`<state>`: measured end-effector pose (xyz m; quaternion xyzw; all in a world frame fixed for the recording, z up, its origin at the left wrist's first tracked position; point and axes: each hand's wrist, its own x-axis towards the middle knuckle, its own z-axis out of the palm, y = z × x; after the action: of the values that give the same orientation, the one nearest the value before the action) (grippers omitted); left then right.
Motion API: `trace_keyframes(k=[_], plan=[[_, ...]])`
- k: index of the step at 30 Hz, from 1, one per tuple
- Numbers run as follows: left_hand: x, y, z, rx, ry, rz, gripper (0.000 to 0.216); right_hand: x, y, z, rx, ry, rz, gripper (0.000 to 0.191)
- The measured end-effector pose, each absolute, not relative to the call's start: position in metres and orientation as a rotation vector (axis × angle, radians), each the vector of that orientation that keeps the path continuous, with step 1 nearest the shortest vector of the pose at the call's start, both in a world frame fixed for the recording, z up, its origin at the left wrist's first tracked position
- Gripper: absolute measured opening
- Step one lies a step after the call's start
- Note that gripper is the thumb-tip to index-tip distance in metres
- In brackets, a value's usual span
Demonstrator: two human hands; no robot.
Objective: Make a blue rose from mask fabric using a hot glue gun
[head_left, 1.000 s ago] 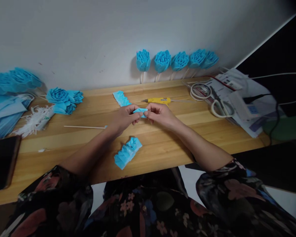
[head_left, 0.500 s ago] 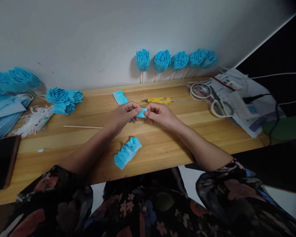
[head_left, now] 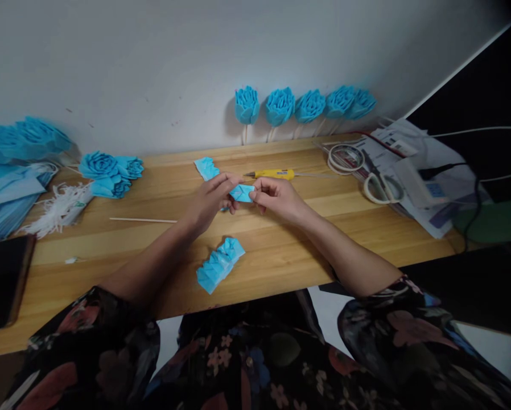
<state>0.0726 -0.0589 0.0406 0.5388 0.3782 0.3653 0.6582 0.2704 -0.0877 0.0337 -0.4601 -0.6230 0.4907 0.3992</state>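
Observation:
Both hands meet over the middle of the wooden table (head_left: 366, 228). My left hand (head_left: 210, 199) and my right hand (head_left: 276, 198) each pinch an end of a small folded piece of blue paper (head_left: 242, 192), holding it just above the tabletop. A folded, pleated blue paper strip (head_left: 220, 264) lies near the front edge below my hands. Another blue folded piece (head_left: 206, 168) lies just behind my left hand. A thin wooden stick (head_left: 142, 220) rests to the left of my left wrist.
Several blue paper roses on sticks (head_left: 300, 105) lean on the wall. More blue roses (head_left: 108, 171) and blue paper (head_left: 8, 193) lie at left, with a dark phone (head_left: 3, 279). A yellow tool (head_left: 275, 173), tape rolls (head_left: 345, 156), scissors (head_left: 381, 185), papers and cables sit at right.
My fingers have shifted a little on the small blue paper, which now shows slightly more between my hands. Nothing else has moved.

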Motion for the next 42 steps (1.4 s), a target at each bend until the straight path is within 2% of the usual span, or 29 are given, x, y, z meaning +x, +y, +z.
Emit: trace_keyframes(k=[6,18,27,32,42], plan=[[0.0734,-0.0587,0.0393,1.263,0.888,0.838,0.015,0.2717,-0.0875,0.0371,-1.123,-1.567,1.303,0.038],[0.0721,-0.0571,0.0357,1.384,0.834,0.744,0.018,0.2734,-0.0868,0.0361,-1.122,-1.612,1.224,0.041],[0.0737,-0.0592,0.0415,1.290,0.872,0.851,0.029,0.2725,-0.0857,0.0327,-1.101,-1.651,1.257,0.043],[0.0743,-0.0585,0.0391,1.269,0.832,0.862,0.038,0.2724,-0.0834,0.0327,-1.119,-1.498,1.216,0.045],[0.0715,-0.0577,0.0372,1.440,0.876,0.743,0.020,0.2714,-0.0862,0.0384,-1.088,-1.508,1.213,0.048]])
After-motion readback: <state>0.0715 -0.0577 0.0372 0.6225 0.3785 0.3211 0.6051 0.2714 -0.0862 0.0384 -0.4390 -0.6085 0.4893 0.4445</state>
